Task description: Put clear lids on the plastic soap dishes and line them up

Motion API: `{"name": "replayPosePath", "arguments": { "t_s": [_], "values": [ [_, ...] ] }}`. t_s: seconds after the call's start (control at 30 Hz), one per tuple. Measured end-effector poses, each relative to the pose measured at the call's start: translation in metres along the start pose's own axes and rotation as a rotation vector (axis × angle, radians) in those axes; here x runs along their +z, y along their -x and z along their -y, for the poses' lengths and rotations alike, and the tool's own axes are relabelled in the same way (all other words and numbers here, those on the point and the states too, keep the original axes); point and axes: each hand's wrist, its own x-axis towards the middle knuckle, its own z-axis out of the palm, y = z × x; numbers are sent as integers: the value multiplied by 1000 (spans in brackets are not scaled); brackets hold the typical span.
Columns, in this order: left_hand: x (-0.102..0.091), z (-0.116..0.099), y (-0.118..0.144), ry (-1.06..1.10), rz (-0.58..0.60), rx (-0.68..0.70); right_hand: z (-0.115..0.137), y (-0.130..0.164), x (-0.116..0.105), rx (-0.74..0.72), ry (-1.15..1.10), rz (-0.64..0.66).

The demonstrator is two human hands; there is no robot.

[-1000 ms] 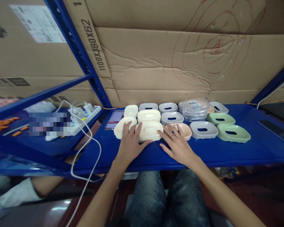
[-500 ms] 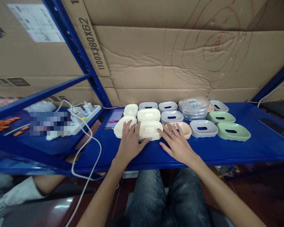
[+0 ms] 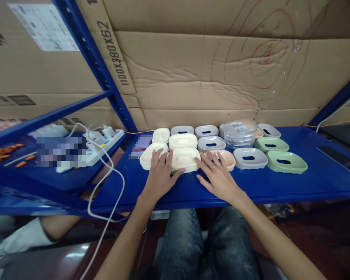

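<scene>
My left hand point(image 3: 161, 174) rests with its fingers spread over two stacks of cream soap dishes, a left stack point(image 3: 146, 157) and a front middle stack point(image 3: 186, 157). My right hand point(image 3: 217, 175) is spread too, its fingers over a peach soap dish point(image 3: 229, 160) and a fingertip at the right end of the front middle stack. Neither hand is wrapped round anything. Behind stand another cream stack point(image 3: 183, 140) and a smaller cream stack point(image 3: 161, 135). To the right sit a grey soap dish point(image 3: 250, 158) and a green soap dish point(image 3: 287, 162), both with slots.
Clear plastic containers point(image 3: 240, 133) stand among the dishes at the back. A dark phone point(image 3: 340, 158) lies on the blue shelf point(image 3: 317, 186) at right. At left are a white power strip point(image 3: 105, 144) and a hanging white cable point(image 3: 123, 184). Another person's arm point(image 3: 56, 227) shows lower left.
</scene>
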Motion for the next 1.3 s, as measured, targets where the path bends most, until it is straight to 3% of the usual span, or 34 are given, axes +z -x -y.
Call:
{"name": "replayPosePath", "arguments": {
  "t_s": [0.33, 0.67, 1.0, 1.3],
  "values": [
    [-4, -4, -1, 33, -1, -23, -1, 1, -2, 28, -17, -44],
    [-10, -5, -3, 65, -67, 8, -43, 30, -21, 41, -55, -169],
    [-18, -7, -8, 232, -33, 88, -41, 31, -12, 67, -82, -71],
    [-15, -6, -10, 261, -45, 126, -45, 32, -12, 35, -85, -81]
  ]
}}
